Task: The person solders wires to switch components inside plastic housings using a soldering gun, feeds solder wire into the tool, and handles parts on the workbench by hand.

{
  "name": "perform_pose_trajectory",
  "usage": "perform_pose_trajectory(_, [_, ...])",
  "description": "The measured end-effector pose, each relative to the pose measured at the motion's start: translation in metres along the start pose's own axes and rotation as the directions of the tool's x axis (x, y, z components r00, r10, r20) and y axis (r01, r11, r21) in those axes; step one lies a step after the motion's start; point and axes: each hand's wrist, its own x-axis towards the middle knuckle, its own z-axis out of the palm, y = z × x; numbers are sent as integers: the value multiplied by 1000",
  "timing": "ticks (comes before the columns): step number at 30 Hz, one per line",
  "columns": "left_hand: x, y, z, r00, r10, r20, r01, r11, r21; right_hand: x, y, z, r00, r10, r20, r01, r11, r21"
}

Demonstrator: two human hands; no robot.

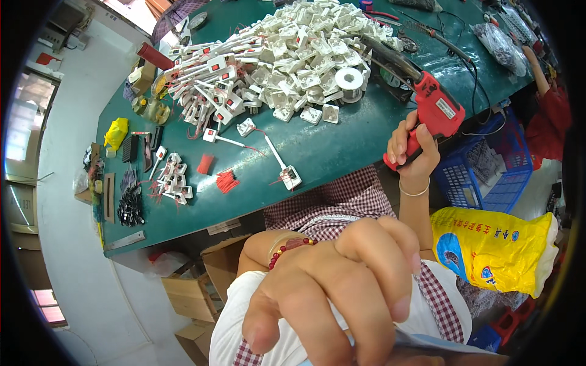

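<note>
My left hand (329,277) is raised very close to the camera, with a red bead bracelet (278,253) at its wrist. Its fingers are bent but apart, and nothing shows between them; some fingertips reach the lower edge. At the table's right front, my right hand (415,149) grips the handle of a red soldering gun (438,107). The gun's dark barrel points up and left, toward a white spool (349,82). Left of it, on the green table, lies a white switch part with a lead (288,177), beside red tubing pieces (227,181).
A large heap of white plastic housings (305,49) covers the table's back middle. A soldering iron (436,33) with its cord lies at back right. A blue crate (488,165) and a yellow sack (494,250) stand right. Another person's red sleeve (546,125) shows far right.
</note>
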Motion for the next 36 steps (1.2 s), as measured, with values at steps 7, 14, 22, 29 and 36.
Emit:
perform_pose_trajectory(7, [-18,4,2,993,-54,-104,59,997,45,-2,1,-3,999,-19,29,20,1000,-14])
perform_pose_trajectory(14, [26,-19,-16,876,-300,378,378,914,-150,-4,2,15,996,18,-87,-31,987,-157])
perform_pose_trajectory(22, [17,-29,-10,867,-342,364,454,842,-291,-7,-1,9,996,16,-87,-28,989,-142])
perform_pose_trajectory(29, [11,-37,-10,838,-376,396,522,765,-377,-11,-1,3,998,43,-53,-45,998,-46])
perform_pose_trajectory(36, [0,-34,-1,863,-399,310,505,700,-504,-10,-8,14,996,37,-77,-44,996,-84])
